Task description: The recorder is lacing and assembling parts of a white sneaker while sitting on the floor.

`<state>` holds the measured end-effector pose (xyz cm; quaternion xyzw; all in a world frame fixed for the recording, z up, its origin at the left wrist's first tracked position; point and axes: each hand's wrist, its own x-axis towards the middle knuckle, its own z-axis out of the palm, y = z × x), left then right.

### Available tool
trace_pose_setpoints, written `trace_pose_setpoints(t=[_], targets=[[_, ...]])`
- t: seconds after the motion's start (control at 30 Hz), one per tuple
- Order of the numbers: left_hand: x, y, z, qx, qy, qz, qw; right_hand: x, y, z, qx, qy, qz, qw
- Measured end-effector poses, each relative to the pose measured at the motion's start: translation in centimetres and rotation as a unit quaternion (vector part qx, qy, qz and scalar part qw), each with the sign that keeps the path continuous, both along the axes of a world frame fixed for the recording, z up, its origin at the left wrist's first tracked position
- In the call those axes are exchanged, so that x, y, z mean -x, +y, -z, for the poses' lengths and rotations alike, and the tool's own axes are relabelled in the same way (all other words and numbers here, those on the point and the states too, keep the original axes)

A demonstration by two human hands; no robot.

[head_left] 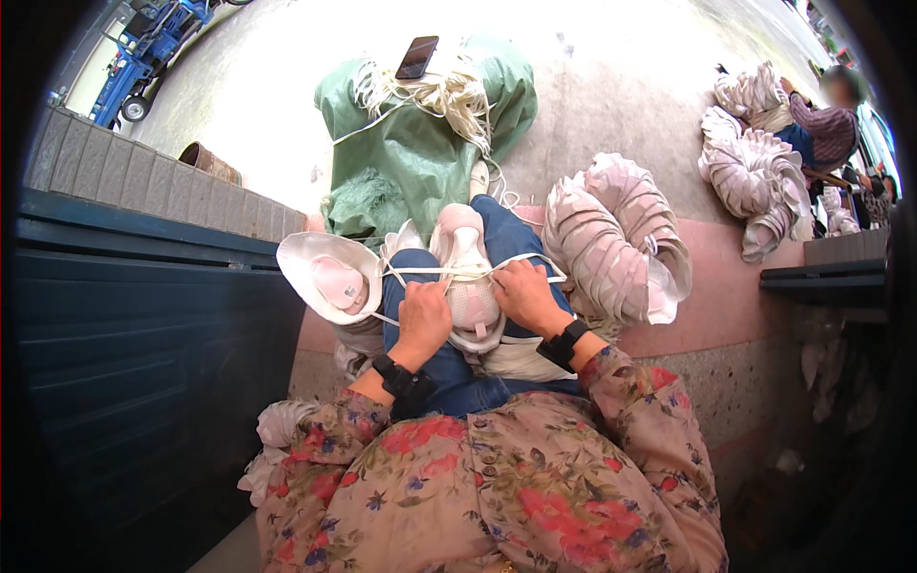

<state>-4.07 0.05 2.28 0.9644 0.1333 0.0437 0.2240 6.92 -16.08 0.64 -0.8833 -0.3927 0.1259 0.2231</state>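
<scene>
A pale pink-and-white shoe upper (472, 306) lies across my lap, between my knees. Cream shoelaces (420, 272) run through its eyelets and stretch out to both sides. My left hand (425, 310) is closed, with the fingers pinching lace at the upper's left edge. On the other edge, my right hand (525, 294) also pinches the lace, and a loose length trails past it to the right. Another upper (320, 272), opened wide with a pink tongue showing, rests beside my left knee. The fingertips themselves are partly hidden.
Ahead stands a green sack (411, 186) topped by a bundle of cream laces (444, 97) and a phone (417, 57). Coiled stacks of uppers (597, 244) sit by my right leg. A dark blue panel (153, 334) borders my left. Another person (826, 124) sits far right near more stacks (755, 172).
</scene>
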Motion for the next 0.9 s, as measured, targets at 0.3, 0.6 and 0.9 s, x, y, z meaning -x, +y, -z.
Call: trace_pose_setpoints(t=[0.3, 0.6, 0.9], targets=[[-5.5, -0.8, -0.7, -0.132, -0.025, 0.174, 0.976, 0.6, 0.4, 0.6, -0.131, 0.079, 0.042, 0.987], [-7.5, 2.0, -1.9, 0.116, -0.045, 0.091, 0.988, 0.1, 1.7, -2.6, 0.077, -0.250, -0.144, 0.954], [-10.5, 1.4, -0.2, 0.456, 0.126, 0.037, 0.880, -5.2, 0.1, -15.1, -0.402, -0.199, -0.007, 0.894]])
